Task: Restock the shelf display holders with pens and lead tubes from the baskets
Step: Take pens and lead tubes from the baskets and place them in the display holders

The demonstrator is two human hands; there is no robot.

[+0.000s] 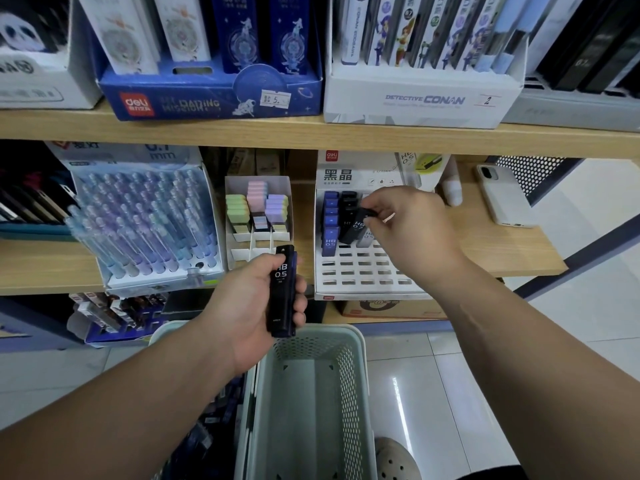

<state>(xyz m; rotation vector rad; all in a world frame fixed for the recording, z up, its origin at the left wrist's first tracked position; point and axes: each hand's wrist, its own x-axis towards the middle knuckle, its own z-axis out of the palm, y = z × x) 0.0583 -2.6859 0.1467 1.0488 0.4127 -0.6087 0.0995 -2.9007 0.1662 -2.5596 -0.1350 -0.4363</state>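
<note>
Step in hand: slotting lead tubes into holder.
Left hand point(249, 303) clasps spare tubes point(281, 292), marked "HB 0.5", above pale basket point(349, 375).
White slotted holder point(363, 275), "deli" header: rear rows filled, front slots vacant.
Right hand point(412, 223) pinches black tube point(356, 226), marked "HB", tilted, lower end among seated tubes.
Next, likely: square tube to free slot, press down.
Upper shelf: "DETECTIVE CONAN" box point(424, 98).

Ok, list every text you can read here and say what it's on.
"deli": blue box
"DETECTIVE CONAN" and "2": white box
"HB 0.5": black tube gripped by the left hand
"HB 0.5": blue tube in the lead holder
"黑晶": the lead holder's back card
Too blurred to read: the tilted tube pinched by the right hand, and the blue box's title.
</note>
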